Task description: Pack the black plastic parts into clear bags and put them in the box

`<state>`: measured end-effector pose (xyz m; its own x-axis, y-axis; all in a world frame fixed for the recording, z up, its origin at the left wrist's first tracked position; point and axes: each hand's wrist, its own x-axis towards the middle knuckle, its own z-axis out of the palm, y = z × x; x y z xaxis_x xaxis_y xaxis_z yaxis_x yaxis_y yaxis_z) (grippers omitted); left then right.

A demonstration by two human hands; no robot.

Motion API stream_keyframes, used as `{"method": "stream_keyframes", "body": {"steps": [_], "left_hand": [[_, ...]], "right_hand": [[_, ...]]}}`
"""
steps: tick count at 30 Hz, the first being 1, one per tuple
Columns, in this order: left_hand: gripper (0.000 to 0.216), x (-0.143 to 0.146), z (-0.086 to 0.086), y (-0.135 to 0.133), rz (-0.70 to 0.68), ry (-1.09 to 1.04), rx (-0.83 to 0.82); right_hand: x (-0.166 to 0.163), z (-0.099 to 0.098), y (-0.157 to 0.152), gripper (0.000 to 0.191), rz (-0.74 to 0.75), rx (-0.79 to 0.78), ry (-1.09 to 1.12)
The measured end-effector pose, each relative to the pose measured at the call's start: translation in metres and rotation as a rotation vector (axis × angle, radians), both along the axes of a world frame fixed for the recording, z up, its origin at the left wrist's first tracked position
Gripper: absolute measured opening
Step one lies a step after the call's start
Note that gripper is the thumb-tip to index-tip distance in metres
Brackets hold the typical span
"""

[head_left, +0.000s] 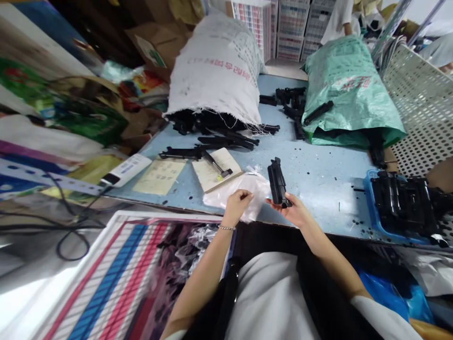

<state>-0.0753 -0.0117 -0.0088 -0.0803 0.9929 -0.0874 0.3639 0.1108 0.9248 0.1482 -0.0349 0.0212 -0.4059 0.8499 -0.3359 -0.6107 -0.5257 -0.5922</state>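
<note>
My right hand [296, 210] grips the lower end of a long black plastic part [277, 182], which stands out above the fingers near the table's front edge. To its left, my left hand [239, 204] is closed in a pinch, at a clear plastic bag [260, 189] whose loose edge hangs blurred between the two hands. More thin clear bags lie beneath that hand, so where one ends is hard to see. Just beyond them, a small tool with a black handle [212, 163] rests on a cream paper pad [201, 177].
A white woven sack [217, 66] and a green sack [348, 80] spill black parts onto the blue table [318, 163]. At right stands a blue basket [371, 203] of black parts. A striped crate [116, 264] with bagged items sits below left. Another person's arm [347, 26] shows behind.
</note>
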Motion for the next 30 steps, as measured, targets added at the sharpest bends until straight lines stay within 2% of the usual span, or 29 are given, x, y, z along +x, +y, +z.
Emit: {"method": "stream_keyframes", "body": {"steps": [3,5,7,9,11,13,17,19,22,25,30], "left_hand": [[0.02,0.002,0.005,-0.005,0.003,0.053,0.066],[0.015,0.001,0.009,-0.009,-0.078,0.192,0.201],[0.025,-0.001,0.013,-0.012,-0.198,0.392,0.333],[0.033,-0.004,0.014,-0.012,-0.271,0.533,0.394],[0.032,-0.007,0.013,-0.009,-0.255,0.543,0.383],[0.028,-0.009,0.011,-0.004,-0.212,0.479,0.358],[0.037,-0.011,0.005,0.001,-0.17,0.395,0.385],[0.048,-0.013,0.005,-0.002,-0.207,0.419,0.439],[0.059,-0.017,0.01,-0.014,-0.282,0.498,0.539],[0.063,-0.014,0.019,-0.035,-0.36,0.525,0.625],[0.074,0.001,0.028,-0.067,-0.595,0.431,0.621]], "right_hand": [[-0.022,-0.007,0.007,0.036,0.019,0.005,0.026],[-0.034,-0.012,0.01,0.032,-0.066,0.052,-0.065],[-0.038,-0.015,0.01,0.029,-0.198,0.123,-0.199],[-0.031,-0.014,0.005,0.031,-0.242,0.171,-0.257],[-0.015,-0.011,-0.006,0.033,-0.143,0.165,-0.211],[0.002,-0.009,-0.021,0.035,0.031,0.087,-0.121],[0.017,-0.018,-0.042,0.039,0.302,-0.247,0.122],[0.012,-0.027,-0.042,0.042,0.376,-0.396,0.256],[-0.003,-0.034,-0.029,0.05,0.404,-0.469,0.415],[-0.02,-0.033,-0.014,0.049,0.391,-0.426,0.404],[-0.043,-0.02,-0.011,0.026,0.148,-0.086,-0.156]]}}
